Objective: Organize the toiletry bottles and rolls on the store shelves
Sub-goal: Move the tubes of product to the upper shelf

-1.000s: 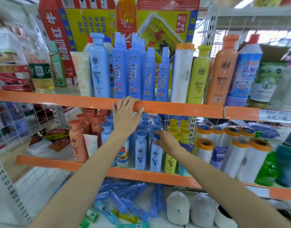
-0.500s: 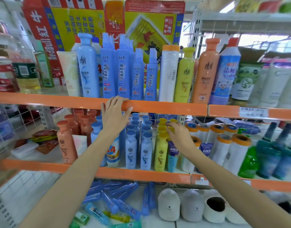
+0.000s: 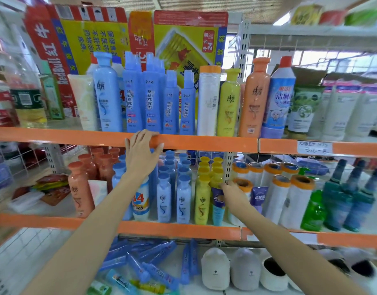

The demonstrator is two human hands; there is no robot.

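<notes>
Two hands reach in: the left hand (image 3: pixel 141 153) lies flat and open on the smooth orange shelf edge (image 3: pixel 204 143). The right hand (image 3: pixel 232 189) touches a round white roll (image 3: pixel 244 186) beside yellow plastic bottles (image 3: pixel 202 201); I cannot tell its grip.

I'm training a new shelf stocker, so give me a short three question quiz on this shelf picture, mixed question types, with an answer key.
1. True or false: the left hand rests on the orange shelf edge.
2. Multiple choice: the right hand reaches in beside the A) yellow bottles B) green bottle C) slippers.
3. Fill in: on the top shelf, the bottle just right of the white roll is ____.

Key: 1 true; 2 A; 3 yellow.
</notes>
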